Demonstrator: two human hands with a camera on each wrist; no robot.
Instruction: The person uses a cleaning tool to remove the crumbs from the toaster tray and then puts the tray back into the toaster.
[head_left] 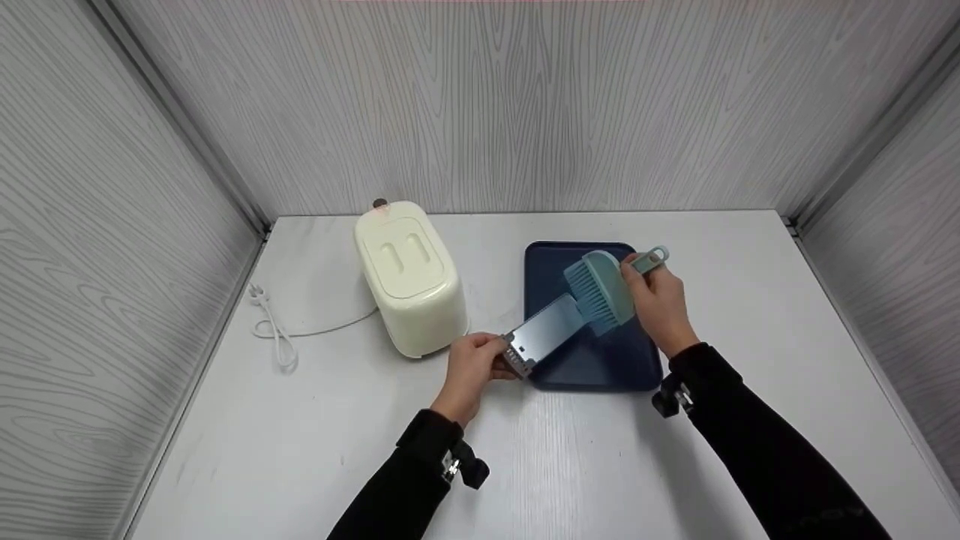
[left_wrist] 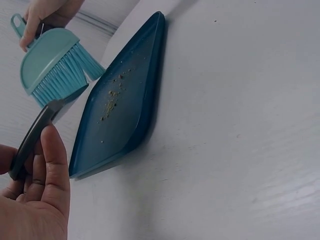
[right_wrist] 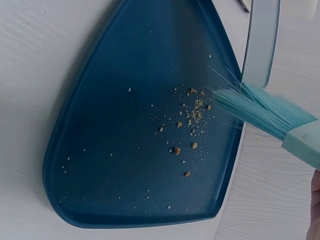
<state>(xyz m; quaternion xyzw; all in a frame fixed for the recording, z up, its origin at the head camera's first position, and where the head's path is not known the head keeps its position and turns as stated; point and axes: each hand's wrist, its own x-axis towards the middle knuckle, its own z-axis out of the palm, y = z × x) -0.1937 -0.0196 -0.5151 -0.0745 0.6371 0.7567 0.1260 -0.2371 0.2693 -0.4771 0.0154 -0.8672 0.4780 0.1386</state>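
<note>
My left hand [head_left: 471, 367] pinches the end of a flat, shiny metal crumb tray [head_left: 546, 331], tilted over a dark blue tray [head_left: 600, 373]. My right hand [head_left: 664, 306] grips the handle of a light teal hand brush [head_left: 616, 289]. The brush's bristles [right_wrist: 260, 107] meet the far end of the crumb tray, above the blue tray's edge. Brown and pale crumbs [right_wrist: 196, 112] lie scattered on the blue tray, thickest beneath the bristles.
A cream toaster [head_left: 431, 322] with a lid on top stands left of the blue tray. Its cord [head_left: 330, 331] runs left to a white plug [head_left: 257, 294] on the white table [head_left: 300, 442]. Grey wood-grain panels [head_left: 480, 112] enclose the back and sides.
</note>
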